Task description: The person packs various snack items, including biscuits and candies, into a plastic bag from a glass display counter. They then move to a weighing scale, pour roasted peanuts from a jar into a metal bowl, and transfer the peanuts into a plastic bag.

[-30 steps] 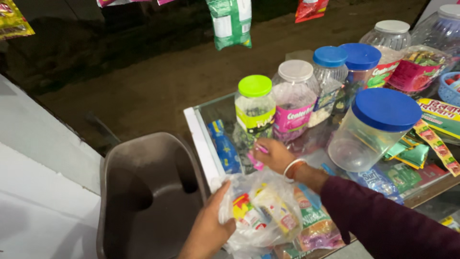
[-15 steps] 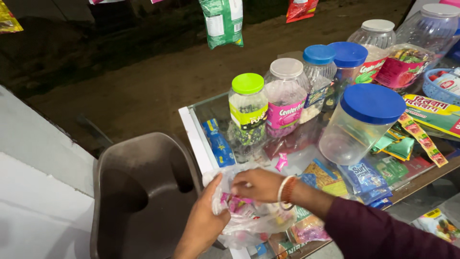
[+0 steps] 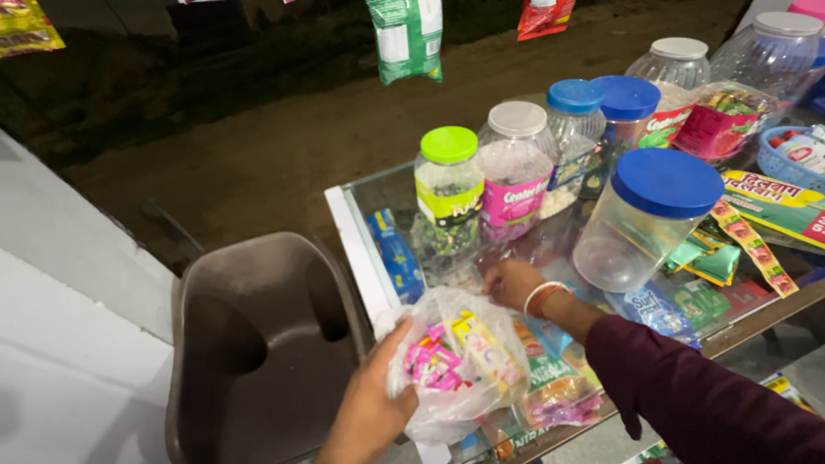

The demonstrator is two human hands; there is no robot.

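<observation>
So this looks like the bag-filling part of the job. The left hand (image 3: 369, 404) is clamped around the side of a clear plastic bag (image 3: 455, 365), bunching it just off the near edge of the glass tabletop (image 3: 378, 198). You can see little pink sweets and a yellow packet through the plastic. The right hand (image 3: 513, 283) is out over the tabletop, right by the base of the green-lid jar (image 3: 449, 193) and the white-lid jar (image 3: 516, 167) with the pink label. Its fingers are curled down onto the glass, and honestly I can't tell if it's pinching something or just touching the surface. My read is that it's mid-pick, between the tabletop and the bag. Anything small going in would need the bag mouth kept up and open, since the left hand's grip has it pretty scrunched. The big blue-lid jar (image 3: 649, 219) sits tilted close by on the right, so an elbow could easily bump it. A brown plastic chair (image 3: 258, 344) is just left of the bag, below the tabletop edge.
</observation>
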